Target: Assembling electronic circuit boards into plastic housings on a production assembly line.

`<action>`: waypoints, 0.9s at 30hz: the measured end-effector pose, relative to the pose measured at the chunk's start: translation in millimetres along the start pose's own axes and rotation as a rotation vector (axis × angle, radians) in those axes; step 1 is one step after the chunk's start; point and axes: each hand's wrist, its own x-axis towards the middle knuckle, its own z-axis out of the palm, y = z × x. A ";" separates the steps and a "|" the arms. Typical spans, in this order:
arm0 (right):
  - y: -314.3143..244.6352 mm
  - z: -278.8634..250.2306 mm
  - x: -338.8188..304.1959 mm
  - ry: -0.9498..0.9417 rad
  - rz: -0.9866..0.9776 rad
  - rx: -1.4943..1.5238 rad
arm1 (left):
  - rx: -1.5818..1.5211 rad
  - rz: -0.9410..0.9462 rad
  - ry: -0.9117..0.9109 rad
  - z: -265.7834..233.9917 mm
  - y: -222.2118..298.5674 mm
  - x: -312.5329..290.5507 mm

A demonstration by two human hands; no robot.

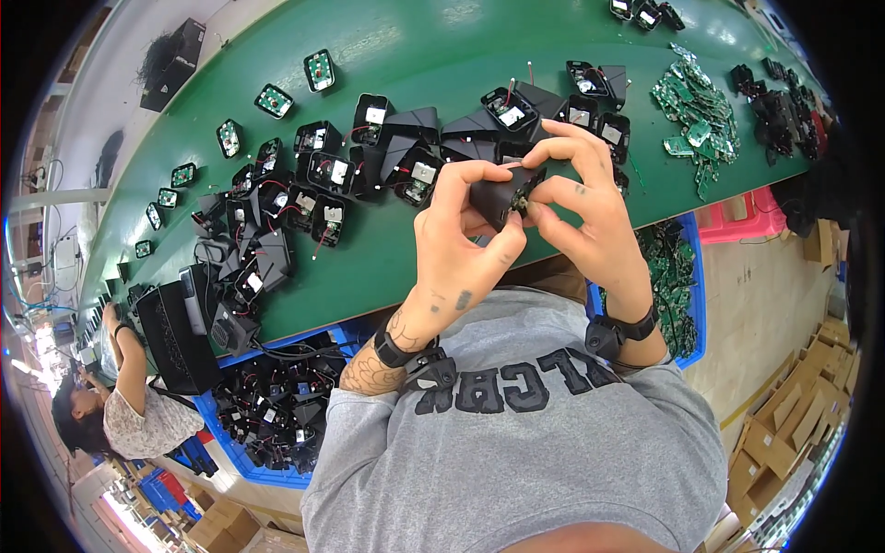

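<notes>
Held up over the near edge of the green table is a small black plastic housing (494, 199). My left hand (461, 217) grips it, thumb below and index finger on top. At the housing's open end, facing right, the thumb and index finger of my right hand (590, 207) close on the rim. Between those fingertips small greenish-brown parts show, too small to name. Behind my hands, several similar open black housings (373, 120) lie in a cluster, with pale parts and red wires inside.
Green circuit boards (696, 111) are heaped at the right, beside dark parts (784, 111). Housings with boards fitted (274, 100) stand in a line leftward. Blue bins (253, 475) of parts flank me below the table (461, 46). Another person (129, 405) works at far left.
</notes>
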 end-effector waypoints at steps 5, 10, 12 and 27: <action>-3.0 0.3 -1.7 0.027 0.017 -0.003 | 0.020 0.033 0.004 3.3 -2.3 1.4; -4.2 -5.1 0.6 -0.014 0.058 -0.072 | 0.054 0.057 0.007 8.0 -7.3 2.1; -1.4 -5.1 3.0 -0.002 0.059 -0.075 | 0.239 0.168 0.042 12.6 -8.1 5.2; 16.0 -43.7 12.0 -0.022 -0.478 -0.133 | -0.418 -0.590 -0.356 -21.4 5.7 44.3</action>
